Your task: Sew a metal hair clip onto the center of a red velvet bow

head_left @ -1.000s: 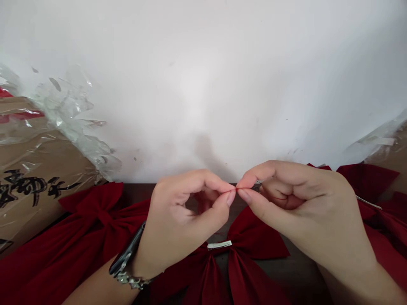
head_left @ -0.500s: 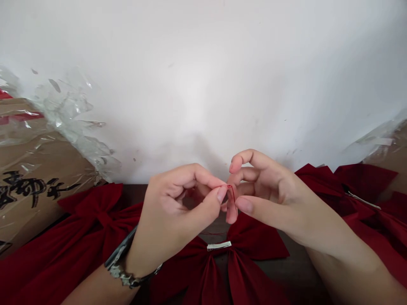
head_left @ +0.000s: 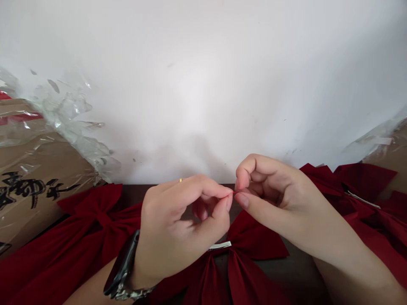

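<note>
Between my two hands runs a short bit of red thread (head_left: 234, 192). My left hand (head_left: 187, 220) pinches it between thumb and index finger. My right hand (head_left: 276, 190) grips the other side of it, thumb pressed to the fingertips and the other fingers curled. Both hands hover above a dark red bow (head_left: 254, 241) lying on the dark table (head_left: 276, 264). A pale metal hair clip (head_left: 222, 245) lies across the bow's middle, its left end partly covered by my left hand.
Another red bow (head_left: 101, 216) spreads at the left. More red bows (head_left: 321, 182) are piled at the right, one with a metal clip (head_left: 364, 200). A cardboard box (head_left: 41, 156) with clear plastic wrap (head_left: 70, 106) stands at the left, against the white wall (head_left: 197, 84).
My right fingers, spread apart with thread looped over them before, have closed in a pinch. My left hand has turned slightly and now covers part of the clip.
</note>
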`<state>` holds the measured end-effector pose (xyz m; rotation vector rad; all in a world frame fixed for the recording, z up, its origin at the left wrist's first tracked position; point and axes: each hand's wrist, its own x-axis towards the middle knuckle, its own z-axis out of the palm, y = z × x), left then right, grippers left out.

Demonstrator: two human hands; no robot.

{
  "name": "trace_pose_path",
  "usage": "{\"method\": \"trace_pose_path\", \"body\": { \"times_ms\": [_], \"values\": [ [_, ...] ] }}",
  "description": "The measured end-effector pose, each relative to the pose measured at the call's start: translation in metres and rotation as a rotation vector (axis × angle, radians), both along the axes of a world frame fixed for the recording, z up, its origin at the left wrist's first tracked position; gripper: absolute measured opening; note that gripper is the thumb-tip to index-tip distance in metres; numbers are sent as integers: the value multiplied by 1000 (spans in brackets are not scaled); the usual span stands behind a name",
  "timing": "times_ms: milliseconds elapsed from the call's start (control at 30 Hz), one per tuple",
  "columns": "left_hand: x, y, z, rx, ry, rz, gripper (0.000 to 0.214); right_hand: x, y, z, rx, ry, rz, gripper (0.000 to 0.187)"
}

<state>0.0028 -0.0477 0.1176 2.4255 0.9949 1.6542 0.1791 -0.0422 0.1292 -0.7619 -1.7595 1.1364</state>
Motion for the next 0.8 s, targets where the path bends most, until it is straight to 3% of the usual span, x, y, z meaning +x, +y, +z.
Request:
{"method": "trace_pose_path", "body": {
  "times_ms": [200,800],
  "values": [
    [1,-1,2,30,50,19,12,1,-2,3,87,-45,-68,10],
    [2,-3,4,55,118,28,12,-1,-8,4,126,-157,-244,7]
  ]
}}
